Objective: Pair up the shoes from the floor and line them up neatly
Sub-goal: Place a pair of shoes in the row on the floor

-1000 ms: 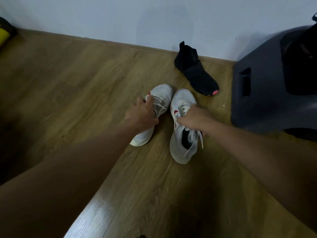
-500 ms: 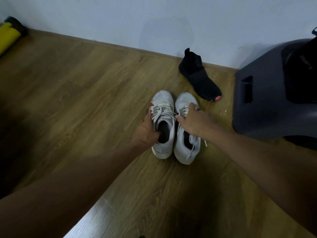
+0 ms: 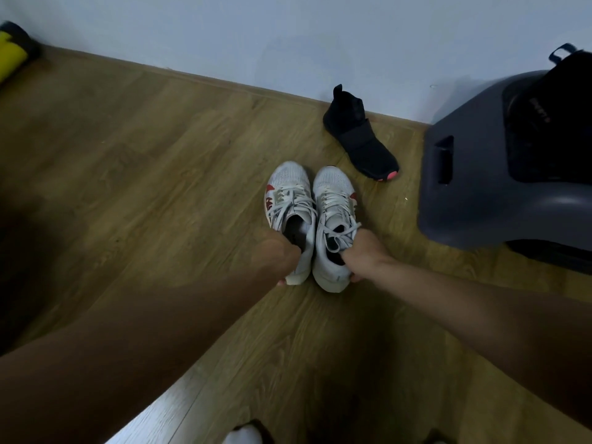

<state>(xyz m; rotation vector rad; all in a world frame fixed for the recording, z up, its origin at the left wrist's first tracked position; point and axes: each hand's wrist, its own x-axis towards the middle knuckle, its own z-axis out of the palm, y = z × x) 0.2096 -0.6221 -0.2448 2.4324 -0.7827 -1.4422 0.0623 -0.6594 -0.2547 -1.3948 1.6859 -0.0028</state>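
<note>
White shoes stand on the floor at centre, side by side and touching, toes to 12 o'clock, toward the wall. The left hand is clamped on one heel collar, the right hand on the other. To finish well, I'd level the heels, set the sides parallel and tuck in loose laces. They are pale mesh with red side marks. A lone black shoe lies at 1 o'clock.
</note>
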